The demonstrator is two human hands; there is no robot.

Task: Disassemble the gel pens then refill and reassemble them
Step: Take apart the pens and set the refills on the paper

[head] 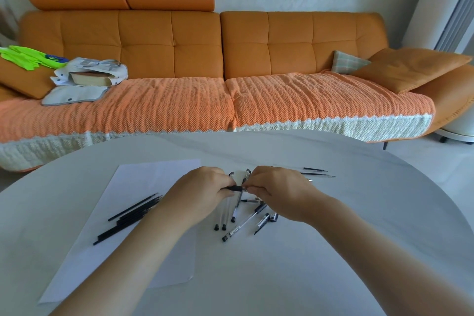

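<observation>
now our left hand (202,188) and right hand (275,188) each pinch one end of a pen (236,188) above the loose pens (239,226); we should twist straight, keeping parts over the table (359,213).

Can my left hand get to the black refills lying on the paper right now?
Probably yes, once freed. The left hand grips a gel pen together with the right hand, so it is busy. The black refills lie uncovered on the sheet of paper beside the left forearm, with nothing between.
</observation>
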